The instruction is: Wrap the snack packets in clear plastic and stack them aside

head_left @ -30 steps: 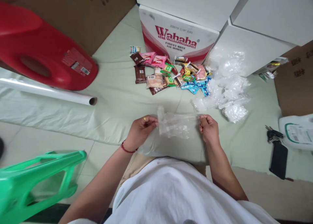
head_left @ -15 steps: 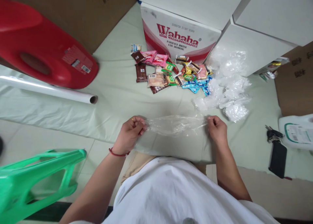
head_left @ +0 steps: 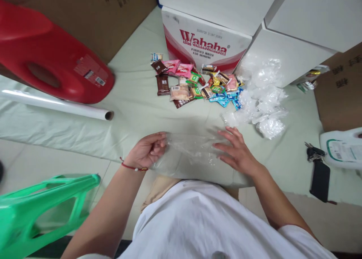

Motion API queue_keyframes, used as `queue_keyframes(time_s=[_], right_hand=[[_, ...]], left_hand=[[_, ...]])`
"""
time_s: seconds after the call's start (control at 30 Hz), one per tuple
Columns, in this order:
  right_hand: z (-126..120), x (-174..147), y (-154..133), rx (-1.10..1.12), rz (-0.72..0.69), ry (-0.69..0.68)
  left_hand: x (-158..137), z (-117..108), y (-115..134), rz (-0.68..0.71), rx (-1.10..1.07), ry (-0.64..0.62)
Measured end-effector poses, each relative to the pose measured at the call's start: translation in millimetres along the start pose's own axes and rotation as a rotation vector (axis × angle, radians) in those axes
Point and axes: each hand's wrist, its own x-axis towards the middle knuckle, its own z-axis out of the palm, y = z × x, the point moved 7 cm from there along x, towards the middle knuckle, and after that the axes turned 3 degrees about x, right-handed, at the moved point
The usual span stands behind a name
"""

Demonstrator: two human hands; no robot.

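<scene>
Bag (head_left: 192,149), clear, pinched in left hand (head_left: 148,149), extending toward widely spread right hand (head_left: 236,152)

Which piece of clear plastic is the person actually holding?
The thin clear piece pinched in the left hand, reaching toward the open right hand; the other clear plastic lies crumpled beside the wrapped snacks.

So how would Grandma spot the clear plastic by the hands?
Find the pale green cloth, then the left hand and right hand near its front edge. Between them is the clear plastic, gripped by the left hand. Unlike the crumpled plastic pile farther right, it's spread out.
</scene>
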Motion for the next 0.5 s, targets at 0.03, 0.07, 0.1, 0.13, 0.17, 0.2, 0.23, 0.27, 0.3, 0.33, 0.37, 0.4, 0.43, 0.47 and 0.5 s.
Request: queue_keyframes(time_s=[0.03,0.07,0.1,0.13,0.17,0.2,0.23,0.27,0.3,0.33,0.37,0.4,0.43,0.47,0.5], right_hand=[[1.3,9.8,4.7,0.072,0.004,0.047],[2.2,19.9,14.0,0.156,0.042,0.102],[4.0,29.8,27.2,0.245,0.115,0.152],[7.2,39.0,43.0,0.335,0.22,0.193],[12.1,46.9,59.8,0.422,0.344,0.227],[17.9,53.3,75.8,0.502,0.471,0.257],[24.4,58.5,89.9,0.567,0.59,0.284],[30.6,63.1,101.6,0.614,0.689,0.309],[36.3,67.2,111.0,0.64,0.767,0.331],[40.9,71.4,118.3,0.641,0.819,0.346],[44.7,75.6,123.8,0.618,0.851,0.35],[47.8,80.0,127.8,0.579,0.868,0.343],[50.8,84.2,130.9,0.535,0.876,0.324],[53.6,88.2,133.4,0.493,0.879,0.297],[56.2,91.8,135.6,0.456,0.881,0.264]], left_hand=[[4.1,3.2,1.9,-0.016,-0.059,0.019],[8.5,6.0,5.0,-0.009,-0.116,0.047],[12.9,8.5,8.9,0.023,-0.168,0.077],[17.0,11.3,13.2,0.08,-0.212,0.099],[20.4,14.1,17.5,0.159,-0.241,0.109],[22.5,17.0,21.1,0.253,-0.251,0.112],[23.1,19.3,23.1,0.352,-0.233,0.116],[21.7,20.0,23.4,0.454,-0.183,0.144],[17.6,19.3,22.6,0.567,-0.094,0.202],[9.9,17.9,21.7,0.701,0.034,0.292],[-1.9,18.1,20.7,0.857,0.196,0.404],[-16.3,23.1,19.0,1.034,0.395,0.502],[-30.2,34.5,14.8,1.219,0.611,0.544],[-40.4,51.1,6.8,1.395,0.827,0.497],[-45.9,69.1,-4.9,1.538,1.031,0.377]])
